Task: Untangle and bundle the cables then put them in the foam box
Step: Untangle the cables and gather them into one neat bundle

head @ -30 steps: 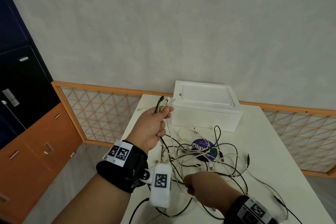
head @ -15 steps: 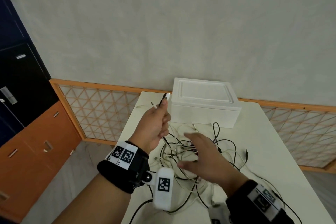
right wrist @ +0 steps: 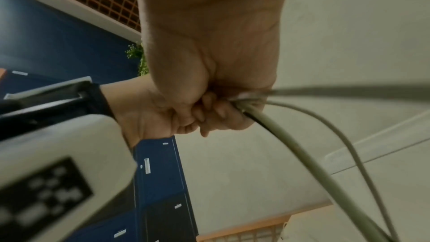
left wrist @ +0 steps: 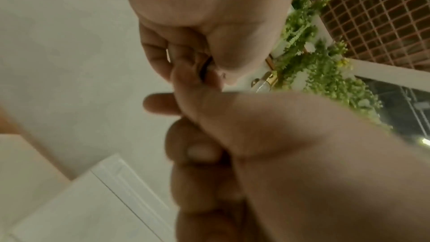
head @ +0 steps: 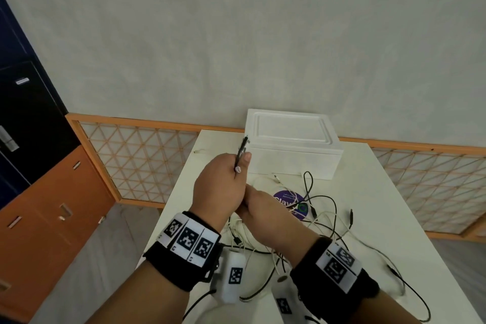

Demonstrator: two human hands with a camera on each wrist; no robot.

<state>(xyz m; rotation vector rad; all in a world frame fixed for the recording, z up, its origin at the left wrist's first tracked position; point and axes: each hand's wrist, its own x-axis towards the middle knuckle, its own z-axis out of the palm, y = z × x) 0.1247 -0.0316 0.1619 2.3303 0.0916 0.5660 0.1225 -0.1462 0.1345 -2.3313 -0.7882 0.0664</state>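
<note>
My left hand (head: 240, 166) is raised over the table's left side and grips a bunch of cable ends; a black plug (head: 243, 146) sticks up from its fist. In the left wrist view its fingers (left wrist: 184, 56) curl round a black cable (left wrist: 206, 67). My right hand (head: 248, 208) sits right under the left one, touching it. The right wrist view shows that right hand (right wrist: 223, 106) gripping several grey-white cables (right wrist: 302, 146) that trail away. The rest of the black and white cable tangle (head: 323, 216) lies on the table. The white foam box (head: 292, 142) stands behind, lid on.
A round purple sticker (head: 288, 201) lies on the white table (head: 394, 192) among the cables. A loose black cable (head: 410, 287) runs toward the right front edge. Orange lattice panels (head: 136, 160) stand behind the table, and dark and orange cabinets (head: 39, 192) are at the left.
My right hand has left the tangle on the table, come up to the left hand and closed on the cables just below it. The left hand kept its grip, little moved.
</note>
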